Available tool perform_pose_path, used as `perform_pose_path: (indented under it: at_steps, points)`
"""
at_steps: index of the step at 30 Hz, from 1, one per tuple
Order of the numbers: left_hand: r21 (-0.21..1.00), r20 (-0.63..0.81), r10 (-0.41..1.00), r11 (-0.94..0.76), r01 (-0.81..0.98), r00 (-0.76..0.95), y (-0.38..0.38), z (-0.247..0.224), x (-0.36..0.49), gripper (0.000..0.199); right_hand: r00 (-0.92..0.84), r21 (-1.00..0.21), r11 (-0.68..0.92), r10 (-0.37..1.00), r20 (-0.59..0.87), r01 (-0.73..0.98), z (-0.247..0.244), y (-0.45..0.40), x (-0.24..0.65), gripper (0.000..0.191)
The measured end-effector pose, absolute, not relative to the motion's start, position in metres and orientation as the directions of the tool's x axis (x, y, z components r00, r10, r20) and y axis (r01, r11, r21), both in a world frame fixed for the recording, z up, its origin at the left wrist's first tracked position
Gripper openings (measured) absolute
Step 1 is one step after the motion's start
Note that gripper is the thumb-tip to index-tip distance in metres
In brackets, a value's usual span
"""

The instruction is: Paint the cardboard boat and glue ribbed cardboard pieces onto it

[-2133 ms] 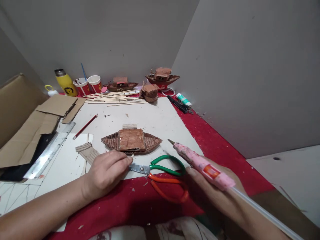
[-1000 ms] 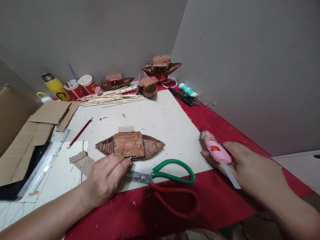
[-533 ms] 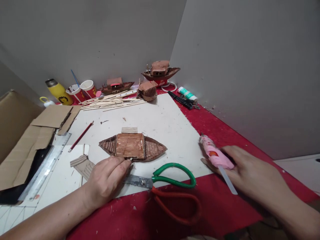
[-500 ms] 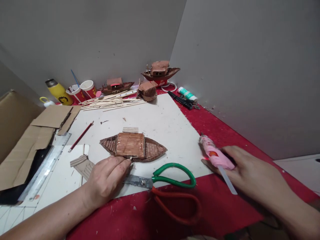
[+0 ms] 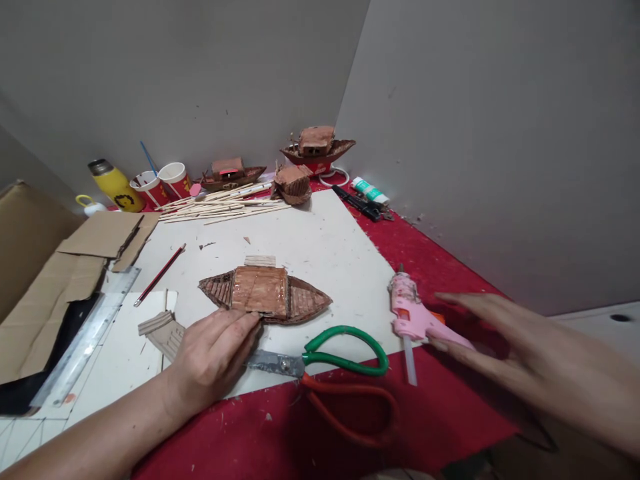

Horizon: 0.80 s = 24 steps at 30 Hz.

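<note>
A brown model boat with a rounded cabin roof lies on white board in the middle. My left hand is closed at its near side, fingertips against the cabin's lower edge; what they pinch, if anything, is hidden. Under that hand run the blades of large scissors with one green and one red handle. At the right, a pink hot glue gun lies on its side with a glue stick sticking out behind. My right hand, somewhat blurred, is open beside the gun's handle, thumb and fingers apart.
Ridged cardboard lies by my left wrist, a pencil and clear ruler further left. Thin sticks, paper cups, a yellow bottle and other model boats stand at the back. Grey walls enclose the table.
My right hand has let go of the glue gun and drawn back to the right, its fingers spreading. The gun now lies turned on the table. My left hand stays at the boat.
</note>
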<state>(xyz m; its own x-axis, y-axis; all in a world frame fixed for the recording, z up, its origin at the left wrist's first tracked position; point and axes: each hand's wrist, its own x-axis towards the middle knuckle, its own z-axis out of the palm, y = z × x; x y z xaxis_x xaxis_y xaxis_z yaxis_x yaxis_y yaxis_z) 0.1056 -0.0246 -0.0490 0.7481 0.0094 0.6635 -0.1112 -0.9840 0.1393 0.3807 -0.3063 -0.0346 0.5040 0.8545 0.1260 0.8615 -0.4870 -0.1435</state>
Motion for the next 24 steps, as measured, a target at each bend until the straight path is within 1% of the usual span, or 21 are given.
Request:
perform_pose_path:
  at_steps: [2, 4, 6, 8, 10, 12, 14, 16, 19, 21, 22, 24]
  points:
    - [0.152, 0.665, 0.018, -0.982, -0.111, 0.747, -0.026, -0.049, 0.106, 0.033, 0.438, -0.114, -0.423, 0.872, 0.219, 0.899, -0.024, -0.3, 0.374, 0.051]
    - [0.167, 0.664, 0.033, -0.98, -0.105, 0.747, -0.026, -0.049, 0.107, 0.035, 0.356, -0.121, -0.335, 0.889, 0.286, 0.934, -0.014, -0.29, 0.365, 0.043]
    - [0.177, 0.662, 0.053, -0.98, -0.088, 0.748, -0.027, -0.048, 0.107, 0.036, 0.275, -0.145, -0.24, 0.907, 0.319, 0.96, -0.006, -0.277, 0.355, 0.034]
    - [0.177, 0.661, 0.074, -0.982, -0.06, 0.747, -0.029, -0.046, 0.106, 0.035, 0.206, -0.148, -0.164, 0.914, 0.348, 0.975, 0.0, -0.265, 0.346, 0.032]
    - [0.191, 0.65, 0.105, -0.981, -0.028, 0.753, -0.03, -0.039, 0.102, 0.03, 0.152, -0.147, -0.103, 0.915, 0.375, 0.984, 0.004, -0.255, 0.34, 0.031]
    - [0.246, 0.617, 0.169, -0.969, 0.015, 0.769, -0.03, -0.03, 0.095, 0.017, 0.114, -0.151, -0.059, 0.915, 0.388, 0.987, 0.007, -0.248, 0.336, 0.029]
    - [0.308, 0.583, 0.267, -0.947, 0.095, 0.767, -0.027, -0.018, 0.084, 0.005, 0.08, -0.152, -0.021, 0.916, 0.394, 0.988, 0.008, -0.243, 0.333, 0.027]
    - [0.338, 0.567, 0.368, -0.92, 0.199, 0.737, -0.021, -0.008, 0.071, 0.008, 0.043, -0.158, 0.021, 0.918, 0.394, 0.987, 0.007, -0.241, 0.33, 0.024]
    - [0.361, 0.539, 0.489, -0.87, 0.337, 0.686, -0.005, 0.004, 0.05, 0.02, 0.003, -0.18, 0.077, 0.913, 0.408, 0.981, 0.005, -0.239, 0.324, 0.021]
    - [0.396, 0.463, 0.583, -0.81, 0.432, 0.668, 0.005, 0.01, 0.037, 0.027, -0.003, -0.2, 0.095, 0.909, 0.417, 0.975, 0.001, -0.239, 0.322, 0.021]
    - [0.411, 0.393, 0.632, -0.771, 0.487, 0.668, 0.008, 0.012, 0.031, 0.03, -0.004, -0.205, 0.1, 0.907, 0.42, 0.974, -0.003, -0.239, 0.321, 0.022]
    - [0.409, 0.185, 0.703, -0.69, 0.596, 0.687, 0.012, 0.015, 0.021, 0.031, -0.01, -0.204, 0.105, 0.909, 0.417, 0.973, -0.011, -0.242, 0.322, 0.022]
